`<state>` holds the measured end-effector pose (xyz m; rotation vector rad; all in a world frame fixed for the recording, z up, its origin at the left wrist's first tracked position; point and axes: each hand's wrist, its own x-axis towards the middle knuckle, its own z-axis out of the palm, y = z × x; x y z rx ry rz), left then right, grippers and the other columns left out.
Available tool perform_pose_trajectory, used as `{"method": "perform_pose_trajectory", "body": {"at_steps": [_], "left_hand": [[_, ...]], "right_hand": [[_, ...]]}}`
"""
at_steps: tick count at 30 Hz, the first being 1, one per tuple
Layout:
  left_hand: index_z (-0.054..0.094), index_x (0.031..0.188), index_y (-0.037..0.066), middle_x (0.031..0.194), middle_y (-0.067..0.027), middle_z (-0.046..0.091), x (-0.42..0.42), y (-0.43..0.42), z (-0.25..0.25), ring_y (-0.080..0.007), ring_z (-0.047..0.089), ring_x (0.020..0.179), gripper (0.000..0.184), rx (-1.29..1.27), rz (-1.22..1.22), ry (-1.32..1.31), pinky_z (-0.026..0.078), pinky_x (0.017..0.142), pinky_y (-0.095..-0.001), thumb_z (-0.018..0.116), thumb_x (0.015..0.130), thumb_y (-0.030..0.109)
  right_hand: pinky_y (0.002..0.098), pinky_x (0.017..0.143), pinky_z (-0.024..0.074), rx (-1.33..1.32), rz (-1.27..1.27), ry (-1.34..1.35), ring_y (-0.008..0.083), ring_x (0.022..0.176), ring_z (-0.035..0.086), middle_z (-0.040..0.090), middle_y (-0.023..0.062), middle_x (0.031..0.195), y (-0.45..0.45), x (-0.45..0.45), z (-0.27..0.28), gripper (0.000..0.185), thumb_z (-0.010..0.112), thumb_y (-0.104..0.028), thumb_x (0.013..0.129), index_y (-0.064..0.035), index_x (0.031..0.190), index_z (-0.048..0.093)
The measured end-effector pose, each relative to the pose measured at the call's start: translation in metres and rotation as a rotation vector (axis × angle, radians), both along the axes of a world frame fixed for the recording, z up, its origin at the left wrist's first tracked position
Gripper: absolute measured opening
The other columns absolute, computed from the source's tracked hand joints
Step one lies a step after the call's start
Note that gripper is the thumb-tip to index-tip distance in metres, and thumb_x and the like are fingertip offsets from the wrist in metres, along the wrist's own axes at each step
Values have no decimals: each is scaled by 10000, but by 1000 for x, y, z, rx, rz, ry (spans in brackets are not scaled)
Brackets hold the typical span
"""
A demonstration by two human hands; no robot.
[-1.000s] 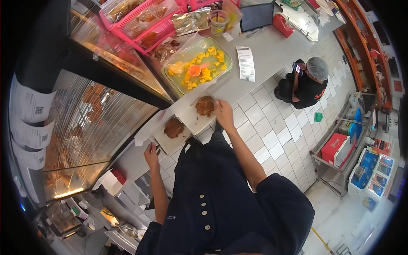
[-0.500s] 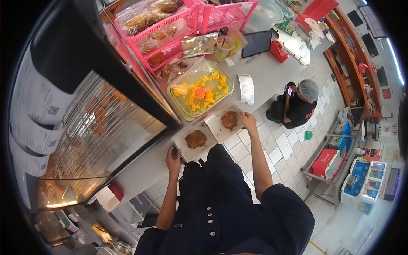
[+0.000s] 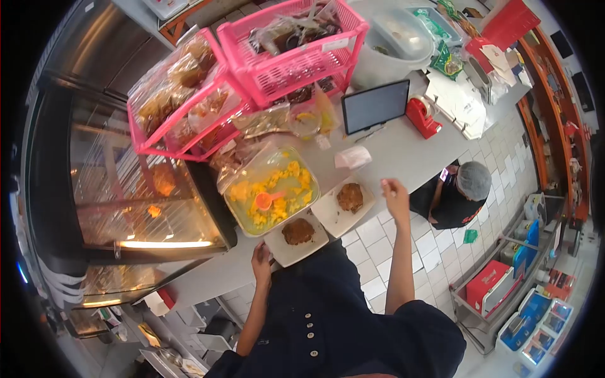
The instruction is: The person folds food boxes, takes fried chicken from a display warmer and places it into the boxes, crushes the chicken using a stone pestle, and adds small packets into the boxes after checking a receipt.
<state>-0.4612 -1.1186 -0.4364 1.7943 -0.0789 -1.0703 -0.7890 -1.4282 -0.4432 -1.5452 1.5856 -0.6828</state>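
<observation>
Two joined white food boxes rest on the counter's front edge, each with a browned piece of food: the left box point(image 3: 285, 254) and the right box point(image 3: 327, 211). My left hand point(image 3: 261, 259) is at the left box's outer edge, its fingers partly bent; its grip is hard to make out. Off the right box's side, my right hand point(image 3: 395, 194) is raised with curled fingers, apart from the box. Behind the boxes sits a clear tray point(image 3: 242, 222) of yellow chunks with an orange scoop point(image 3: 264, 201) in it.
Pink baskets point(image 3: 271, 79) of bagged food stand at the back. Beyond the tray are a tablet point(image 3: 376, 108), a red tape dispenser point(image 3: 421, 120) and a curled receipt point(image 3: 353, 157). A heated glass cabinet point(image 3: 151, 220) is left. A person point(image 3: 457, 201) in a hairnet is beyond the counter.
My right hand has come off the right box and risen beside it. The view has turned, showing more of the pink baskets. The receipt is now curled up.
</observation>
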Motion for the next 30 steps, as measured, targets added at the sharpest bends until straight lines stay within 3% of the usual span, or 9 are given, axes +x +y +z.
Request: {"method": "perform_pose_trajectory", "body": {"at_steps": [4,7,11,13,17,20,22,23,30], "left_hand": [[521,1328,19,1228,-154,644,-7,11,-20,-243,636,1116,462,-22,115,-132,554,850,-378,442,1075,398],[552,1249,10,1113,-134,675,-7,37,-22,-213,679,988,453,52,199,-277,553,761,-339,410,1082,407],[596,1161,-2,1012,-114,687,-21,91,-19,-189,692,861,430,175,220,-290,549,693,-299,423,1079,383],[610,1142,-3,976,-115,691,-39,132,-30,-172,689,812,397,313,203,-314,551,645,-290,440,1072,349],[639,1073,3,847,-122,693,-93,207,-58,-190,687,703,356,426,370,-170,550,524,-300,496,1036,328],[641,1063,5,784,-125,688,-139,232,-64,-229,684,623,300,427,580,40,544,487,-311,545,1009,284],[637,1083,6,814,-128,691,-156,222,-66,-228,688,656,310,469,582,107,547,512,-308,549,1010,294],[635,1093,6,829,-130,692,-160,211,-72,-227,690,672,315,486,566,133,549,525,-307,552,1010,298],[623,1163,9,934,-141,701,-145,187,-74,-223,703,786,361,418,333,107,559,611,-295,569,1013,332]], "right_hand": [[295,815,507,-426,-176,-175,171,909,670,701,85,932,-141,25,117,236,682,-239,959,-20,1045,698],[308,809,533,-558,58,-277,196,877,687,728,109,953,-266,76,195,216,684,-209,943,-18,1043,703],[375,833,549,-325,423,-28,241,881,702,718,137,1085,-470,131,152,438,754,-379,867,-3,1087,700],[359,746,564,113,551,417,223,889,695,736,122,966,-529,154,114,600,776,-469,837,-15,1203,635],[381,678,566,-84,648,818,253,780,697,736,132,958,-579,190,47,721,828,-489,760,-6,1247,608],[389,627,566,416,355,478,257,716,688,734,126,960,-567,213,23,636,848,-439,732,-2,1155,662],[403,686,579,421,280,485,254,841,733,743,147,1023,-574,213,-3,378,852,-328,752,-17,943,755],[379,635,574,386,328,485,233,707,712,744,103,835,-591,210,-24,236,830,-221,760,-17,845,747],[349,590,572,396,446,184,203,650,667,689,81,819,-592,165,75,170,738,-154,807,-8,890,716]]}}
